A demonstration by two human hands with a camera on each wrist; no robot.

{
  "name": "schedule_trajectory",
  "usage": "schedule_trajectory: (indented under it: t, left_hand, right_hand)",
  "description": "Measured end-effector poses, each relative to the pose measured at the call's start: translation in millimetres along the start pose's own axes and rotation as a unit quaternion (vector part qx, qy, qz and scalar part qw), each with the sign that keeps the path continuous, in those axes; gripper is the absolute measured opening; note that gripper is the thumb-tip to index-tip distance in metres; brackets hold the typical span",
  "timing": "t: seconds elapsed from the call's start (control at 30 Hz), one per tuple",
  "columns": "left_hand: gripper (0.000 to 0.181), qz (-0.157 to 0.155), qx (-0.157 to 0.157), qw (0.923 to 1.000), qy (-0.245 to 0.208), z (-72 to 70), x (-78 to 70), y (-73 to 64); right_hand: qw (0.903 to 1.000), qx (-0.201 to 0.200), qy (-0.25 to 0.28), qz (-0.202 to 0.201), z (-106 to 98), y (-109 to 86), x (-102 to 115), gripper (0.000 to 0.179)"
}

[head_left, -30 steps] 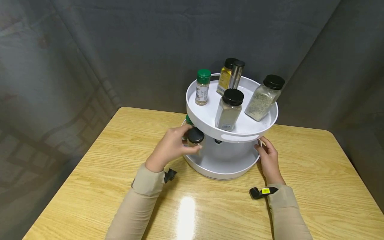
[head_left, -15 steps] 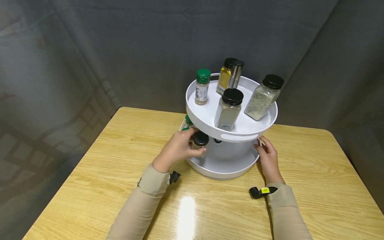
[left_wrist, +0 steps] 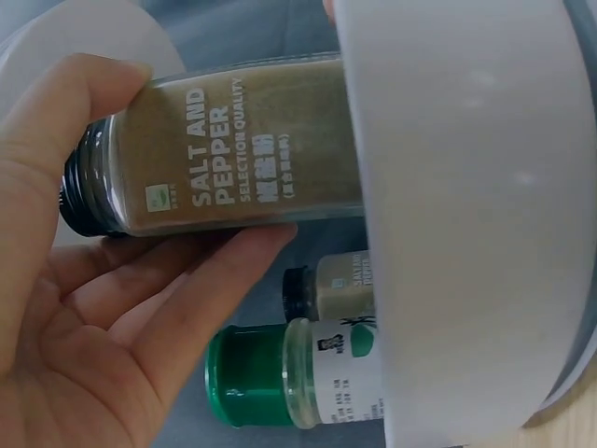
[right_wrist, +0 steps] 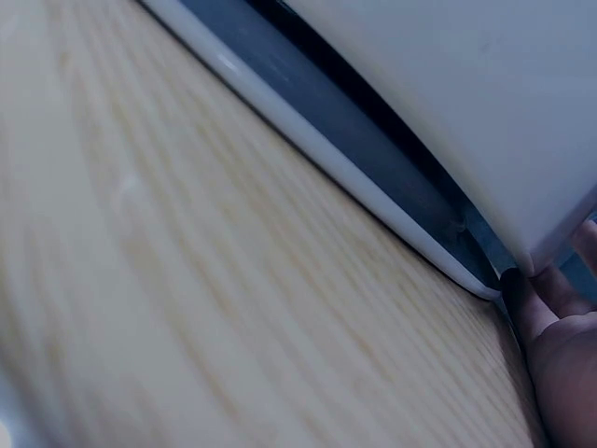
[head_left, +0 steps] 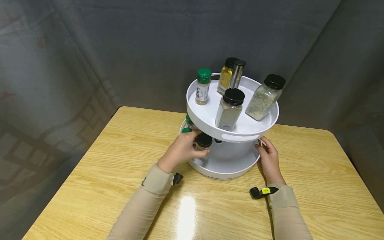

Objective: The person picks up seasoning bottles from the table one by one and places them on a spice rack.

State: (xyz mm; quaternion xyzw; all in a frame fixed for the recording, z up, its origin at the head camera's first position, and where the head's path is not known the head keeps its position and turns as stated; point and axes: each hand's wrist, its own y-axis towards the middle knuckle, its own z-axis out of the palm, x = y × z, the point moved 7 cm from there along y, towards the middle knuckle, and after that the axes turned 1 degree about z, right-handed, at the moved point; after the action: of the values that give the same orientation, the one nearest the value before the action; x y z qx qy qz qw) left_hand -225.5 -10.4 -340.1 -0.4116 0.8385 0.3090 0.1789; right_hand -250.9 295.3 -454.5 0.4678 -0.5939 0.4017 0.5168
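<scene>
A two-tier white turntable [head_left: 201, 122] stands on the wooden table. My left hand [head_left: 181, 149] holds a square glass spice jar [head_left: 204, 141] with a black lid, between thumb and fingers, at the left of the lower tray [head_left: 228, 173]. In the left wrist view its label on the jar [left_wrist: 242, 149] reads "SALT AND PEPPER"; the tray wall hides its base. Beside it are a green-capped shaker [left_wrist: 247, 375] and a smaller black-capped jar [left_wrist: 340, 285]. My right hand [head_left: 270, 161] grips the lower tray's right rim; in the right wrist view my fingers [right_wrist: 536, 303] touch that rim.
On the upper tray are a green-capped shaker [head_left: 202, 87], a yellow jar [head_left: 225, 78], a slim metallic-looking container [head_left: 237, 75], a jar of pale powder [head_left: 229, 113] and a jar of green herbs [head_left: 262, 100]. A grey curtain [head_left: 150, 50] hangs behind.
My left hand has moved right with the spice jar along the lower tray, and a green cap behind it has come into view. My right hand stays at the rim.
</scene>
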Motion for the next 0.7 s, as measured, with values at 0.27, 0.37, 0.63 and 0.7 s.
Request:
schedule_trajectory:
  t: [0.27,0.37,0.63,0.7]
  left_hand:
    - [0.055,0.0,0.021,0.9997,0.015,8.4,1.2,2.3]
    - [0.057,-0.004,0.032,0.9993,0.021,11.5,0.9,2.2]
    - [0.056,0.005,0.04,0.9987,0.029,19.0,1.4,2.6]
    - [0.055,0.008,0.04,0.9987,0.032,20.3,1.7,2.4]
  right_hand:
    - [1.0,0.001,-0.002,0.004,0,0.7,-1,0.047]
    - [1.0,0.002,-0.003,0.003,0,0.4,-1,0.047]
    - [1.0,0.006,-0.006,0.002,0,0.9,-1,0.047]
    - [1.0,0.007,-0.006,0.002,0,0.9,-1,0.048]
